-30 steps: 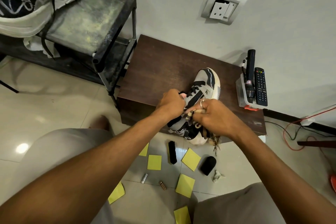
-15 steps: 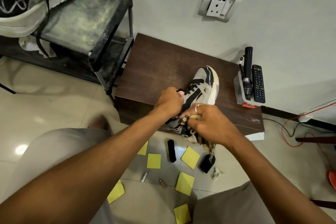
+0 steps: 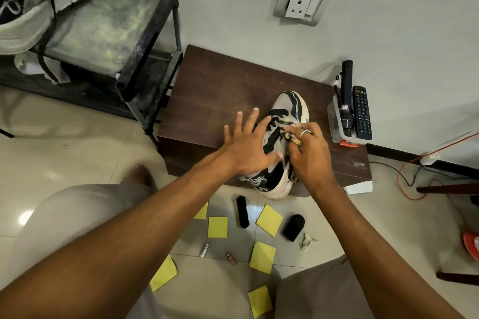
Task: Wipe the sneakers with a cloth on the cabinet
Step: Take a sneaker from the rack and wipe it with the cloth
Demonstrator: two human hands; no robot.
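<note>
— So where is the sneaker (image 3: 282,137)?

— On the brown cabinet (image 3: 215,90), toward its right half, toe pointing at the wall and heel hanging just over the cabinet's near edge.

— And the hands?

— The left hand (image 3: 248,145) lies flat on the sneaker's left side, fingers spread wide, palm down over the laces. The right hand (image 3: 309,153) is bunched on the sneaker's right side, fingers curled tight around a striped cloth (image 3: 291,133), pressing it against the upper near the laces. A ring (image 3: 303,134) shows on one finger.

— Anything else on the cabinet?

— At its right end, a clear tray (image 3: 337,127) holding a black torch (image 3: 346,96) and a remote (image 3: 362,112). They sit well apart from the sneaker.

— Left of the cabinet?

— A dark metal rack (image 3: 145,41), touching or nearly touching the cabinet's left side. A second sneaker (image 3: 28,8) rests on its top shelf, laces dangling.

— Below the cabinet?

— On the tiled floor in front: a black brush (image 3: 242,211), a black sponge-like pad (image 3: 293,226), scattered yellow notes (image 3: 269,220), a small battery (image 3: 204,250), and a crumpled scrap (image 3: 307,241). The person's knees frame these from either side.

— Above?

— A wall socket (image 3: 302,0), directly over the cabinet's back edge.
</note>
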